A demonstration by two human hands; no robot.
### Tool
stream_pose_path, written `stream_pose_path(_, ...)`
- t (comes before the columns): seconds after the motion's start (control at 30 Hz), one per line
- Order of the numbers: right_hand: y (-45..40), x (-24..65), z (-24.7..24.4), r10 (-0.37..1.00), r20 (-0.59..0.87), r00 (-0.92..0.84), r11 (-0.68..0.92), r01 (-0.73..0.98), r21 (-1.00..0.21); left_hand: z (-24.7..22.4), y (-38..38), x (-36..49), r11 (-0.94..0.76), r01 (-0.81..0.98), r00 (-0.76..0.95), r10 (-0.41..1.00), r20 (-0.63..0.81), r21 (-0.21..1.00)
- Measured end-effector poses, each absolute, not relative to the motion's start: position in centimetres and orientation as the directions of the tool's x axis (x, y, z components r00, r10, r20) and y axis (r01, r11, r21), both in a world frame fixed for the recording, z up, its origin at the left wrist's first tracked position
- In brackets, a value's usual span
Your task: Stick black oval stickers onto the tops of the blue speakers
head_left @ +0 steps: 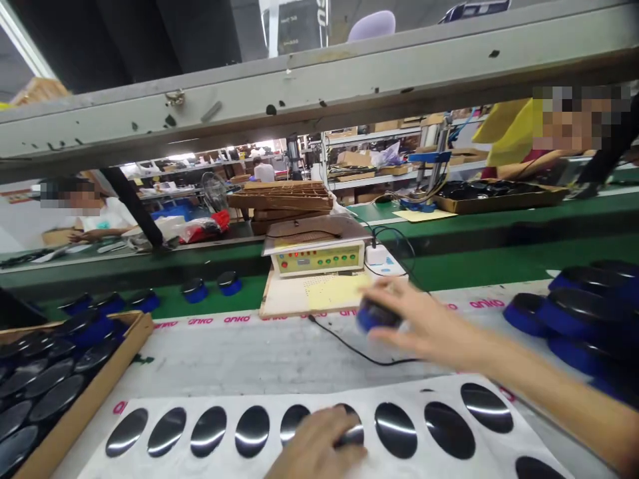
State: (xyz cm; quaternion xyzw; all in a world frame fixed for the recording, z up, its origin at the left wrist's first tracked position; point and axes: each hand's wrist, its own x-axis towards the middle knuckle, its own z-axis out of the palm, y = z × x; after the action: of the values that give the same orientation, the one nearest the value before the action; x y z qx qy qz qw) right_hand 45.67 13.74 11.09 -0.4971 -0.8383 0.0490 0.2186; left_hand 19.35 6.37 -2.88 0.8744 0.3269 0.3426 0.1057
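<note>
My right hand (419,322) is right of centre above the bench, its fingers and thumb wrapped round a blue puck with a black top (377,315), slightly blurred. My left hand (319,446) is low in the centre, over a white sheet (200,467) bearing a row of glossy black discs (252,431). Its fingers reach over one black disc (349,426) and partly cover another (293,424); whether they pinch anything is hidden.
A cardboard box (94,392) of black-topped pieces stands at left, stacked blue pucks (584,313) at right. A control box (319,261) sits behind, near a black cable (349,347). A shelf beam (299,83) crosses above; people sit beyond the green conveyor (469,263).
</note>
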Motion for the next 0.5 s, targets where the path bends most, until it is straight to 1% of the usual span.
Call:
stream_pose_path(0.03,12.6,43.3,10.0,0.833,0.227,-0.504,0.553,0.756,-0.351,-2.0,6.9,18.9,-0.713,0.502,0.487,0.701,0.521,0.489)
stream_pose_path(0.07,11.7,41.4,9.0,0.824,0.169,-0.541,0.560,0.733,-0.385,-1.1,7.5,18.3,-0.638,0.505,0.402,0.770,0.495,0.582)
stream_pose_path(0.13,11.3,38.7,7.5,0.805,0.136,-0.578,0.578,0.711,-0.399,0.5,8.6,17.3,-0.460,0.460,0.251,0.888,0.386,0.760)
stream_pose_path(0.17,11.8,37.9,7.1,0.802,0.131,-0.583,0.580,0.707,-0.406,1.1,9.2,16.9,-0.387,0.424,0.216,0.921,0.324,0.819)
stream_pose_path(0.23,13.8,37.2,6.9,0.825,0.134,-0.550,0.550,0.723,-0.419,1.8,10.0,16.8,-0.306,0.377,0.231,0.945,0.231,0.874)
stream_pose_path(0.33,17.7,36.4,6.8,0.910,0.111,-0.401,0.407,0.805,-0.431,1.8,11.2,18.2,-0.230,0.337,0.268,0.953,0.141,0.913)
stream_pose_path(0.4,19.6,35.9,6.3,0.941,0.065,-0.332,0.326,0.838,-0.437,1.8,11.9,19.6,-0.199,0.291,0.270,0.955,0.119,0.936)
stream_pose_path(0.5,20.4,35.9,5.6,0.946,0.022,-0.323,0.293,0.824,-0.484,2.6,12.2,20.6,-0.171,0.193,0.260,0.958,0.118,0.966)
